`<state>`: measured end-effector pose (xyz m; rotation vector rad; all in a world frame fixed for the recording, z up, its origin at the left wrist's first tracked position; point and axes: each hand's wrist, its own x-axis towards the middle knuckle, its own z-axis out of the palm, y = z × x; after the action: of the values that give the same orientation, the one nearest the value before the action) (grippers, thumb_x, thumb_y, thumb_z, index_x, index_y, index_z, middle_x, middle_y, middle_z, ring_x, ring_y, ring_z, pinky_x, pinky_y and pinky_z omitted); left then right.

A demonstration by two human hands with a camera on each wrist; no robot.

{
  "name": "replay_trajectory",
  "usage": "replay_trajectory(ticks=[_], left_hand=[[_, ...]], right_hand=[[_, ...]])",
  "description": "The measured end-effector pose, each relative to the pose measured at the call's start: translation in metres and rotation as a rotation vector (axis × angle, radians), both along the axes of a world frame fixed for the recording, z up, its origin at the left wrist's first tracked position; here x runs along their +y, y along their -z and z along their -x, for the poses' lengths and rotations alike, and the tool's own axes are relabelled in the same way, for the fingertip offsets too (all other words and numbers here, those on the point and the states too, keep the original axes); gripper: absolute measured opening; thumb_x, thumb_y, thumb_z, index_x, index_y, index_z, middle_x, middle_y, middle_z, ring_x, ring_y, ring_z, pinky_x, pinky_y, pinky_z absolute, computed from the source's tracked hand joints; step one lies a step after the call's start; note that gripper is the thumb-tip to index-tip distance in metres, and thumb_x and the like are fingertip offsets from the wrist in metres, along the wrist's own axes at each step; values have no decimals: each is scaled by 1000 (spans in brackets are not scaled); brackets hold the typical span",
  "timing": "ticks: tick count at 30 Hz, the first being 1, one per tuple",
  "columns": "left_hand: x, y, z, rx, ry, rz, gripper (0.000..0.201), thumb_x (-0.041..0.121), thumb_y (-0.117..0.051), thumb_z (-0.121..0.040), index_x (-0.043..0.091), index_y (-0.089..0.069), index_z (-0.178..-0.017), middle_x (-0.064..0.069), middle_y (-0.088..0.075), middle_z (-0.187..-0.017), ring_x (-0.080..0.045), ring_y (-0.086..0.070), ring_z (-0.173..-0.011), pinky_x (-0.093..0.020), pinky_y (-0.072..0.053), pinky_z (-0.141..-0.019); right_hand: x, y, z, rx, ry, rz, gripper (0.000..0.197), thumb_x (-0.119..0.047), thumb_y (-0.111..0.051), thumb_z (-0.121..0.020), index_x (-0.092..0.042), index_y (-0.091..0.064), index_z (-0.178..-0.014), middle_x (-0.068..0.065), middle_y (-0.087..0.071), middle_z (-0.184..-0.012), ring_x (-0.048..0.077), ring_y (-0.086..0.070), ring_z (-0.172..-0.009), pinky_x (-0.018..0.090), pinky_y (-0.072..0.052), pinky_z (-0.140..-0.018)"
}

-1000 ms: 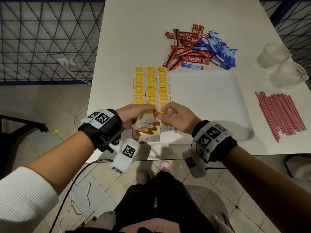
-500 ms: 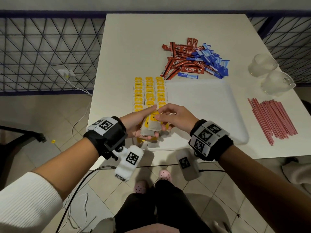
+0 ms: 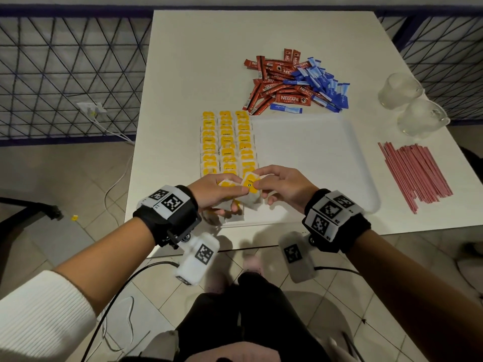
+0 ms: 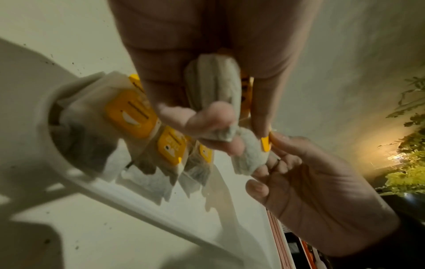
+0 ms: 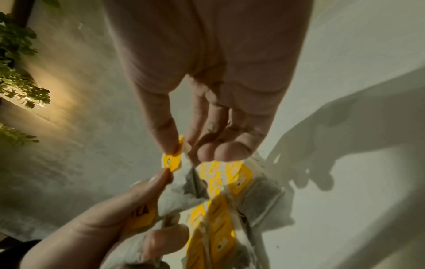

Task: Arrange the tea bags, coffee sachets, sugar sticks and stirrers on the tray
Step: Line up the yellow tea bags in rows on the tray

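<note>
Yellow-tagged tea bags (image 3: 227,142) lie in three columns on the left part of the white tray (image 3: 313,158). Over the tray's near-left corner my left hand (image 3: 235,198) grips a small bundle of tea bags (image 4: 214,91). My right hand (image 3: 257,182) pinches the yellow tag (image 5: 171,161) of one tea bag (image 4: 248,154) at the bundle's edge, between thumb and forefinger. Beyond the tray sit a pile of red coffee sachets (image 3: 277,84) and blue sugar sticks (image 3: 324,82). Red stirrers (image 3: 415,173) lie to the tray's right.
Two clear glasses (image 3: 400,90) (image 3: 422,117) stand at the table's right edge, behind the stirrers. The white table (image 3: 203,61) ends just below my wrists. A wire-mesh railing (image 3: 65,74) and a cable run along the floor at the left.
My right hand has shifted its pinch onto one bag's yellow tag and drawn it a little right of the bundle. The left hand keeps its hold on the bundle.
</note>
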<state>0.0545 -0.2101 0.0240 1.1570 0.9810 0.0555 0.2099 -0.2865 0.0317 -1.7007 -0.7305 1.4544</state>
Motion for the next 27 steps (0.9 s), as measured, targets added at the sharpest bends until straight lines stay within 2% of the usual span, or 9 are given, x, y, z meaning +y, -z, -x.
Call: replay_trajectory(ticks=[2,5,8,10,15,18,20,23,27], left_hand=[[-2,3,-1,33,16,-27,8,19,-67,-83,18,-59,-82,-5,-56,-65,-7,-55,-41,-15,-40,-37],[-5,4,-4,42,9,-33,10,20,-67,-83,18,-57,-83,-4,-53,-55,-6,-52,-36,-13,-36,-35],[-5,5,-4,63,-8,-44,12,22,-68,-82,19,-56,-82,-3,-50,-56,-6,-54,-39,-14,-36,-34],[-3,7,-4,85,0,-49,14,24,-69,-82,20,-56,-83,-1,-51,-49,-7,-53,-38,-14,-35,-34],[-4,7,-4,225,204,-141,12,29,-62,-88,19,-56,-92,5,-55,-38,-6,-46,-29,-13,-34,-34],[-8,6,-4,250,272,-155,6,25,-59,-90,20,-57,-90,8,-55,-38,-2,-52,-34,-12,-33,-32],[-8,7,-2,263,291,-187,4,21,-59,-90,19,-61,-87,10,-58,-44,-1,-55,-39,-13,-35,-35],[-4,7,1,272,273,-217,6,17,-60,-88,18,-66,-90,4,-60,-61,-2,-53,-39,-18,-37,-40],[2,8,3,311,211,-298,4,17,-65,-84,20,-67,-84,5,-58,-50,-3,-48,-34,-14,-39,-39]], right_hand=[[-4,4,-1,14,-3,4,10,-2,-63,-83,-10,-63,-90,5,-52,-66,11,-49,-57,19,-42,-52],[-6,5,-3,25,13,0,7,-3,-66,-81,-8,-62,-82,4,-50,-66,11,-47,-56,18,-42,-50],[-5,6,-4,-6,19,-17,11,-4,-68,-80,-10,-60,-74,2,-50,-63,11,-45,-56,18,-42,-50],[-3,8,-5,-48,11,-18,13,-5,-68,-80,-10,-59,-73,2,-51,-60,12,-46,-54,17,-43,-49],[3,24,-8,-252,-150,22,18,-9,-69,-80,-16,-57,-70,-11,-52,-37,9,-47,-44,19,-42,-49],[5,32,-10,-316,-221,55,22,-9,-69,-81,-18,-54,-68,-15,-48,-33,0,-46,-37,10,-38,-43],[9,36,-11,-369,-277,84,24,-11,-69,-81,-21,-53,-67,-17,-46,-32,-3,-46,-36,6,-35,-43],[15,40,-13,-437,-330,100,24,-14,-71,-80,-23,-53,-66,-17,-49,-35,-3,-48,-44,9,-35,-52],[19,40,-14,-468,-314,77,14,-17,-73,-78,-16,-59,-77,-6,-48,-58,4,-44,-55,13,-36,-58]])
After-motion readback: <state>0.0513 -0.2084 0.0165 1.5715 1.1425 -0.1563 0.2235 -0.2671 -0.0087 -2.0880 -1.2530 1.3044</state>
